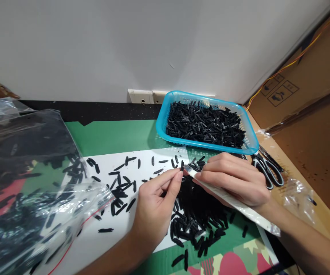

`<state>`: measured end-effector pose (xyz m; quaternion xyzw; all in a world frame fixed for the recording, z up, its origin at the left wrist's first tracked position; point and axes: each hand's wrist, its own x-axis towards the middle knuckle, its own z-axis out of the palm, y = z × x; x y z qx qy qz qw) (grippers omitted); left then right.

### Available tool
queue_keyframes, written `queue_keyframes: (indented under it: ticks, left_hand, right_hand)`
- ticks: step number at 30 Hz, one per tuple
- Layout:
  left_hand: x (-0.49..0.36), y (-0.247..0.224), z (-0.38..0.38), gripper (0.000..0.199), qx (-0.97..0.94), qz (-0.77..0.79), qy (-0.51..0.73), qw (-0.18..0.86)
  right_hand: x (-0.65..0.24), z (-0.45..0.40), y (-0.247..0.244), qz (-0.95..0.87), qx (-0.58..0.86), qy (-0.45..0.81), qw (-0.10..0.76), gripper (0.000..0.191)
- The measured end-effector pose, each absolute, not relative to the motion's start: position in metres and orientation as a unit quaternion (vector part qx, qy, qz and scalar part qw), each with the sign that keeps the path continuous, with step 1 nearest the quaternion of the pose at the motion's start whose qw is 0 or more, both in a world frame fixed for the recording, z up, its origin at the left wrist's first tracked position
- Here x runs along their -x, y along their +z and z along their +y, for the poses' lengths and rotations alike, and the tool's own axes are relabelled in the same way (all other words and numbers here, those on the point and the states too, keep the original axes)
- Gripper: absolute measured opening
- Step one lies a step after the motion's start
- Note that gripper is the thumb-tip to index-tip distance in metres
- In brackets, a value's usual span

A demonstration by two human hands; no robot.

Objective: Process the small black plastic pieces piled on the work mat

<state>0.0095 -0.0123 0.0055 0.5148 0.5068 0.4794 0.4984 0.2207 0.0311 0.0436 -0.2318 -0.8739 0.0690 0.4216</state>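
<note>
Between thumb and forefinger, my left hand (157,202) pinches a small black piece (182,165), upright at the fingertips. My right hand (236,177) is closed around a knife with a pale wrapped handle (248,214); its metal tip (188,169) is at the piece, close to my left fingertips. Beneath and between my hands lies a heap of black pieces (196,202), partly hidden by my right hand. More black pieces (122,187) are scattered over the white sheet (96,206) to the left. Behind my hands, a blue basket (207,145) holds many black pieces.
Clear plastic bags (24,152) with black pieces cover the left side. Black-handled scissors (268,170) and a crumpled clear wrapper (299,198) lie at the right, beside cardboard boxes (314,130). A green mat (110,137) lies under the sheet. Wall sockets (143,97) are behind.
</note>
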Motion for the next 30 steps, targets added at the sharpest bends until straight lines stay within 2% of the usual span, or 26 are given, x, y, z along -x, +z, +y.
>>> queue_keyframes:
  ticks: [12, 19, 23, 30]
  left_hand:
    - [-0.010, 0.013, -0.012, 0.040, -0.562, 0.521, 0.418, 0.487]
    - [-0.008, 0.013, -0.012, 0.040, -0.540, 0.506, 0.428, 0.519]
    - [-0.007, 0.013, -0.012, 0.039, -0.544, 0.492, 0.416, 0.538]
    - [-0.008, 0.011, -0.014, 0.033, -0.539, 0.501, 0.409, 0.540]
  right_hand:
    - [-0.218, 0.044, 0.035, -0.918, 0.171, 0.074, 0.351, 0.009]
    - [-0.219, 0.042, 0.025, -0.901, 0.180, 0.033, 0.393, 0.008]
    - [-0.216, 0.040, 0.027, -0.896, 0.178, -0.007, 0.406, 0.015]
    - [-0.223, 0.043, 0.026, -0.876, 0.238, -0.043, 0.417, 0.014]
